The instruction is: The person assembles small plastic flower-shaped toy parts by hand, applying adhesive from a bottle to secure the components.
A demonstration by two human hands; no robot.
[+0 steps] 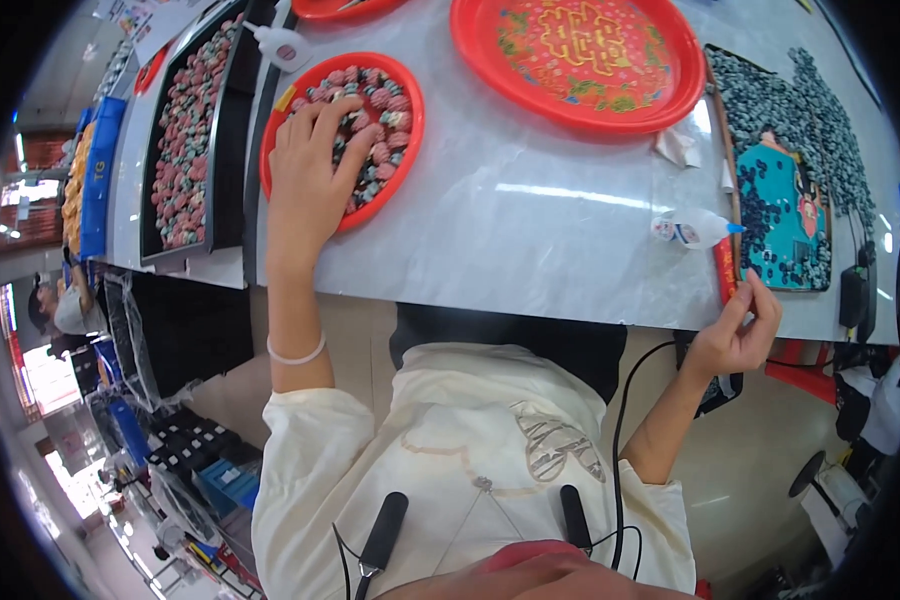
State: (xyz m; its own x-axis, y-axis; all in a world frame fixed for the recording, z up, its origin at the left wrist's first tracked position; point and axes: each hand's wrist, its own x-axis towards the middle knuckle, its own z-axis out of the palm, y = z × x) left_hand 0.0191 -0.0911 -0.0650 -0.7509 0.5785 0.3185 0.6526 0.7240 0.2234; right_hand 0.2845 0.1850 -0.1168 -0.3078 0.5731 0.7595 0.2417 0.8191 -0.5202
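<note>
My left hand (pixel 315 165) reaches over a red plastic bowl (pixel 417 120) at the left of the table. Its thumb and fingers are apart and rest among small pink and grey-blue ridged pieces (pixel 382 105); the fingertips are partly hidden. At the table's right front edge, my right hand (pixel 740 335) is raised with thumb and index finger brought together in a pinch. Whatever is between them is too small to tell. Just beyond it lies a shallow tray (pixel 785 215) with a teal picture base and many small dark pieces. A white glue bottle with a blue tip (pixel 692 229) lies beside that tray.
A large red round tray (pixel 475 60) with a gold pattern stands at the far middle. Left of the bowl is a black box (pixel 228 170) full of similar pink pieces, with another white bottle (pixel 282 48) near it. A black cable (pixel 620 450) hangs by my right side.
</note>
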